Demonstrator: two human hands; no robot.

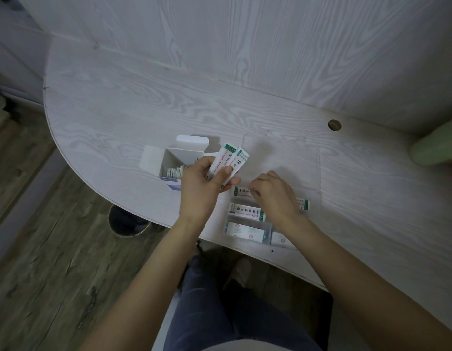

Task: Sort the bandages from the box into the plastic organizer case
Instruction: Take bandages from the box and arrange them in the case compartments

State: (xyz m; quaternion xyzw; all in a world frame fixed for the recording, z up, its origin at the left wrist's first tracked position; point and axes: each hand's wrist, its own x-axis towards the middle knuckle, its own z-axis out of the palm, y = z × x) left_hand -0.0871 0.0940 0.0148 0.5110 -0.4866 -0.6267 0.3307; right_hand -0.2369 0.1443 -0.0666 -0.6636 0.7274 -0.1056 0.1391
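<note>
Holding a fan of bandages [228, 162] in my left hand [202, 188] — the organizer case [247, 225] lies just right of it, under my right hand [273, 193].

Strips point up-right; right fingers curl, pinching one into a slot. The box [174, 160] sits left. Print too blurred to read.

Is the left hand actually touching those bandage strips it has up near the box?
Touching. The head view shows the left hand holding the fanned bandage strips, thumb pressed across their front and fingers curled behind them.
</note>
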